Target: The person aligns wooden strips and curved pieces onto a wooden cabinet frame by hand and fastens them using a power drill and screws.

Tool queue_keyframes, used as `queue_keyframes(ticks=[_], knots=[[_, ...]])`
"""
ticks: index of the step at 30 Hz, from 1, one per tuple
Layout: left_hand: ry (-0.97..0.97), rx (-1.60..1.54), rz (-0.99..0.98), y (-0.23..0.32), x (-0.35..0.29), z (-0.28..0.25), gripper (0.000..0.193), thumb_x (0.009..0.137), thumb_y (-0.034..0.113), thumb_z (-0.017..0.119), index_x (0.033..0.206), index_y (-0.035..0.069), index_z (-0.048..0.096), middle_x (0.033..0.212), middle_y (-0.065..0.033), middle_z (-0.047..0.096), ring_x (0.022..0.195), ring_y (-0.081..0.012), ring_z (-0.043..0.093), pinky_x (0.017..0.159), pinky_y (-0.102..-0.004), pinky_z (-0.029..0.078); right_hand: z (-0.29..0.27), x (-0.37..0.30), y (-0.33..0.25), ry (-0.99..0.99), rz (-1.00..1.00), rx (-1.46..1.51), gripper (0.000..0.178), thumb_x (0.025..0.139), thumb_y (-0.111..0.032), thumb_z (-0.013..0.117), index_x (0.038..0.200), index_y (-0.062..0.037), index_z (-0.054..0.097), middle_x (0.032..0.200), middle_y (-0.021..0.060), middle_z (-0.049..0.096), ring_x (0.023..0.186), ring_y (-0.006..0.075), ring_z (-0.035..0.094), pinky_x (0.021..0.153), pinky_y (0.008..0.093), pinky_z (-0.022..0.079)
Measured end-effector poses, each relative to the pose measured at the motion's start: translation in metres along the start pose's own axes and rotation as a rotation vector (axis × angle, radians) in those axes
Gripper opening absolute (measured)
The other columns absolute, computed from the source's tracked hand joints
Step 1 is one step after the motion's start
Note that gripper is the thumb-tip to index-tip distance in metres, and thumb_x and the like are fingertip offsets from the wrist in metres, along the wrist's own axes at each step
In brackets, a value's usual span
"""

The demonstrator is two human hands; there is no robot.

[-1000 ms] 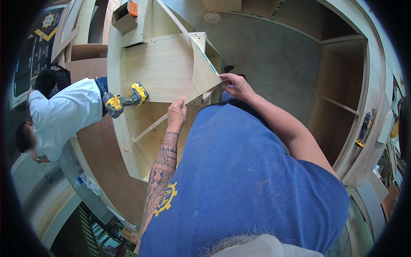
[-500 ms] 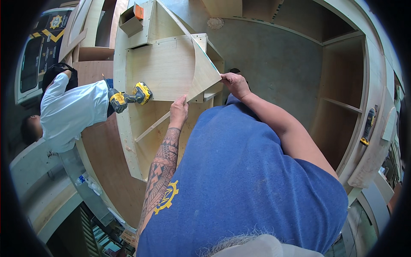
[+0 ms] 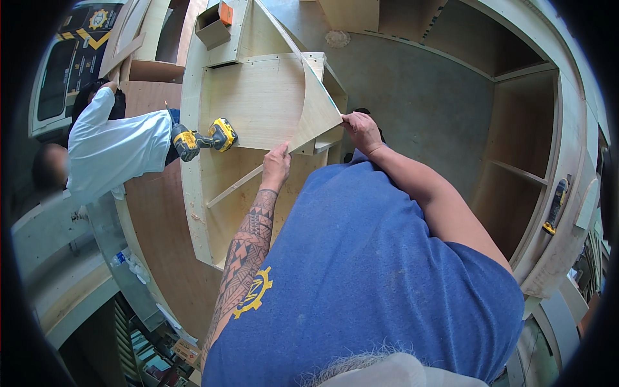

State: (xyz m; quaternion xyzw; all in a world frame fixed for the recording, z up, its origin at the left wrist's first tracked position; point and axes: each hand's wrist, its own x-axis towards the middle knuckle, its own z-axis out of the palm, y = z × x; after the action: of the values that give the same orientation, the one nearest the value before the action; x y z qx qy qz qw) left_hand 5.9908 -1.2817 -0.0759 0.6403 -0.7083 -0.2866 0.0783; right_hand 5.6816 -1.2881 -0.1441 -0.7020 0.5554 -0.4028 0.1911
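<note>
A pale plywood panel (image 3: 314,116) stretches away from me across a wooden cabinet carcass (image 3: 258,93), its broad near end held between my hands. My left hand (image 3: 276,168) is closed on the near left corner, fingers pinching the edge. At the opposite corner, my right hand (image 3: 363,132) grips the board, with its fingertips partly hidden. Left of the panel, a yellow and black cordless drill (image 3: 198,138) rests on the carcass, apart from both hands.
An open box (image 3: 215,31) sits on the carcass's far left part. A person in a white shirt (image 3: 122,145) stands at left beside a brown board (image 3: 169,238). On the right, a yellow and black power tool (image 3: 556,205) lies on a cabinet's edge (image 3: 538,232).
The whole view has shifted slightly, so the carcass, drill and panel appear a little farther right. Both hands keep their hold on the panel's corners.
</note>
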Motion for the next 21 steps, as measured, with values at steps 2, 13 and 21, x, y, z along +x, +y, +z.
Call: queue_keyframes(ticks=[2, 13, 21], knots=[[0.011, 0.015, 0.027, -0.009, -0.001, 0.001, 0.041, 0.091, 0.006, 0.07, 0.132, 0.004, 0.07, 0.124, -0.0229, 0.072, 0.112, -0.0416, 0.07, 0.097, -0.0461, 0.058, 0.001, 0.001, -0.002, 0.009, -0.005, 0.004, 0.014, 0.095, -0.017, 0.074, 0.104, -0.0061, 0.071, 0.093, 0.01, 0.073, 0.09, 0.0294, 0.073, 0.088, 0.0409, 0.058], [-0.018, 0.104, 0.085, -0.01, 0.002, 0.0, 0.038, 0.091, 0.005, 0.068, 0.129, 0.004, 0.071, 0.12, -0.0232, 0.073, 0.109, -0.0435, 0.07, 0.094, -0.0497, 0.058, -0.01, 0.004, -0.026, -0.004, 0.298, 0.27, 0.026, 0.092, -0.028, 0.079, 0.099, -0.0038, 0.074, 0.094, 0.0135, 0.071, 0.085, 0.0307, 0.073, 0.078, 0.0407, 0.059], [-0.032, 0.124, 0.122, 0.005, 0.002, -0.008, 0.036, 0.092, 0.006, 0.065, 0.128, 0.003, 0.069, 0.118, -0.0236, 0.072, 0.108, -0.0439, 0.07, 0.092, -0.0503, 0.058, 0.006, 0.014, -0.029, 0.048, 0.584, 0.314, 0.027, 0.095, -0.029, 0.077, 0.091, -0.002, 0.074, 0.095, 0.017, 0.071, 0.088, 0.0338, 0.072, 0.079, 0.044, 0.057]])
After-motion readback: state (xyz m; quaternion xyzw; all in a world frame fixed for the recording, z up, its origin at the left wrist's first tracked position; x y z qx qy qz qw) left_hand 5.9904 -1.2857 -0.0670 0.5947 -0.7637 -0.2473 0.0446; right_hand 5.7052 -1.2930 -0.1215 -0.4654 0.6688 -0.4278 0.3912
